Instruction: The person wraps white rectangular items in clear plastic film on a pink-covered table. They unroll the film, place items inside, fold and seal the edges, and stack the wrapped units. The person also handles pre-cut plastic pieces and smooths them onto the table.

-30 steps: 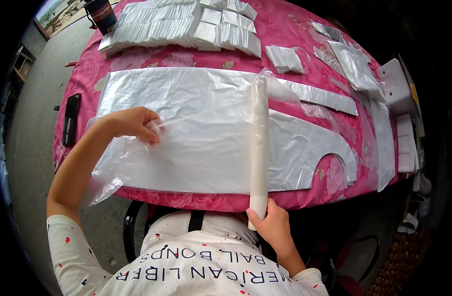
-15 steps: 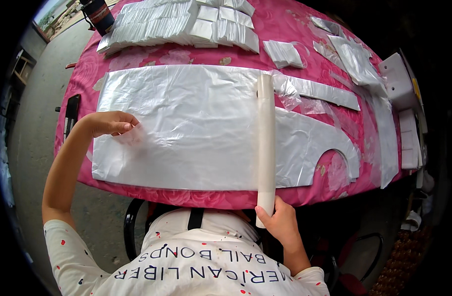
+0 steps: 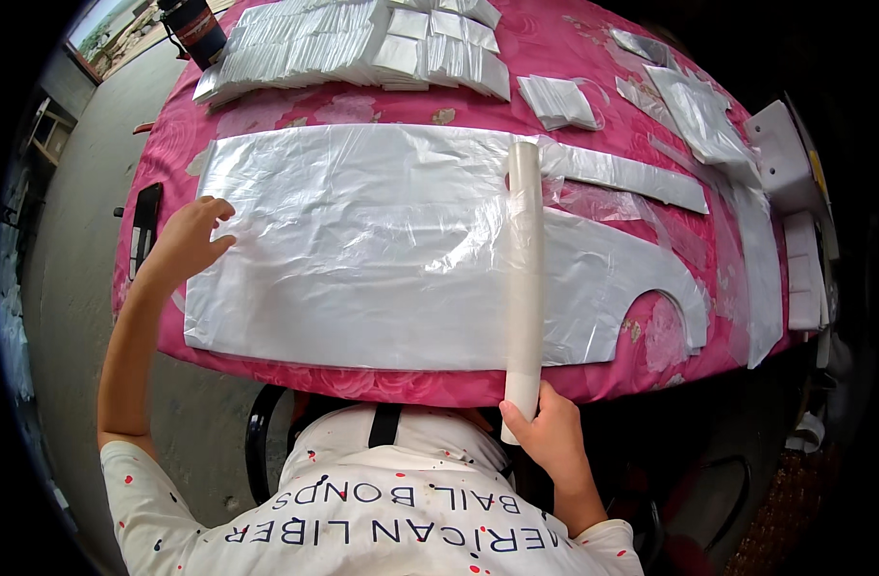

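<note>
A stack of large white plastic bags (image 3: 362,259) lies flat on the table, with handle loops and a rounded cut-out at its right end. My left hand (image 3: 192,237) is over the left end of the stack, thumb and fingers apart, holding nothing. Across the stack, right of its middle, rests a long pale tube (image 3: 525,278), pointing away from me. Its near end sticks out past the table edge, and my right hand (image 3: 550,430) is wrapped round it there.
Folded white plastic packets (image 3: 305,53) stand in rows at the far side, with a smaller pile (image 3: 558,103) to their right. A phone-like black object (image 3: 145,226) lies at the left edge. Loose plastic (image 3: 698,115) and white boxes (image 3: 780,154) are at right. A dark flask (image 3: 193,34) stands far left.
My left hand has let go of a thin, clear bit of plastic and drawn back toward the left edge, fingers spreading. My right hand keeps its hold on the tube.
</note>
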`<state>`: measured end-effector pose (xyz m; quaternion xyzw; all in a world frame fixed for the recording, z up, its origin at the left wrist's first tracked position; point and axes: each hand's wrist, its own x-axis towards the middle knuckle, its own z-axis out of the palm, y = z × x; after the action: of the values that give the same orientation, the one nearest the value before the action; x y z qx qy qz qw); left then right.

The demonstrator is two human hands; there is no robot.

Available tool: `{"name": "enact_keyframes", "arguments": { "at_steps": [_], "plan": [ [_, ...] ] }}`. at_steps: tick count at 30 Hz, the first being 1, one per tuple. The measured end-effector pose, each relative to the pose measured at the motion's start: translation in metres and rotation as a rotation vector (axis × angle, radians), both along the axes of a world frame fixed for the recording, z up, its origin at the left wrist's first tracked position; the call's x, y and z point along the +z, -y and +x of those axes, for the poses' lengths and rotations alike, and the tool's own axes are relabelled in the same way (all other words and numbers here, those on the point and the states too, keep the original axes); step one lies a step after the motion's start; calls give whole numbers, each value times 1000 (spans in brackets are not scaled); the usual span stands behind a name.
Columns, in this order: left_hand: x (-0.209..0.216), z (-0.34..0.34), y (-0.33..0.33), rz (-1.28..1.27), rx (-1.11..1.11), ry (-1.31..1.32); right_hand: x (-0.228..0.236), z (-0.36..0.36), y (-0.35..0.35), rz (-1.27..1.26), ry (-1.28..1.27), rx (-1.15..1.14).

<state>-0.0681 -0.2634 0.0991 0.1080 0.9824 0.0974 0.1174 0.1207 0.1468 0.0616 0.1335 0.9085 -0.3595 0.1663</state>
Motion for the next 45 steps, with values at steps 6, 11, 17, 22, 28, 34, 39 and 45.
{"name": "enact_keyframes", "arguments": {
  "at_steps": [6, 11, 17, 22, 28, 34, 39, 45],
  "plan": [
    [-24, 39, -171, 646, -298, -247, 2, -2, -1, 36, 3, 15],
    [-84, 66, -254, 675, -360, -234, 1, 0, 1, 44, -10, 35],
    [-96, 74, -267, 450, -393, -295, 3, -2, -2, 82, 22, 100],
    [-97, 73, -267, 330, -396, -324, 9, -40, -27, 3, -137, 95],
    [-96, 73, -267, 273, -403, -370, -37, -175, -77, 471, -920, 168],
    [-96, 73, -267, 356, -403, -343, -38, -227, -115, 355, -993, 283],
    [-100, 75, -266, 370, -390, -357, 38, -235, -140, -807, -135, 96],
    [-101, 74, -265, 388, -387, -381, 111, -277, -72, -957, -134, 188]
  ]
}}
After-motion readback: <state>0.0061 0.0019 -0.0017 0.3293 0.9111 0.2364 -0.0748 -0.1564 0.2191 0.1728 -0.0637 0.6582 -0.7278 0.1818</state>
